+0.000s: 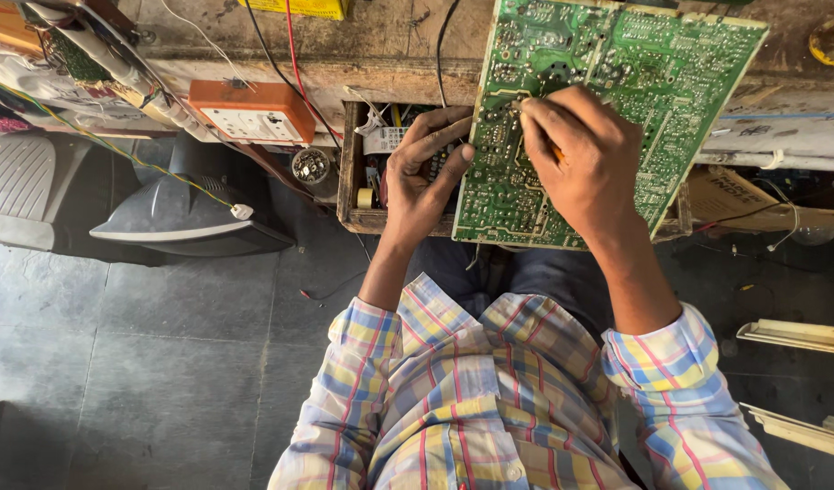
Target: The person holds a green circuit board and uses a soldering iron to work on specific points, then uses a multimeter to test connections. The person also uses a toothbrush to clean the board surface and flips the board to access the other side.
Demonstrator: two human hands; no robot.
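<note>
Green circuit board (608,100) leans solder-side up against the table (381,68) edge, its lower edge over an open drawer (352,181). Left hand (421,177) grips the board's left edge, fingers curled around it. Right hand (585,154) lies on the board, pinching a slim orange-tipped tool (557,152). An orange socket box (252,111) sits left.

The left hand (423,172) holds the edge of a big green circuit board (608,109) while the right hand (580,154) presses a thin orange tool (557,154) onto it, above an open wooden drawer (349,181).
</note>
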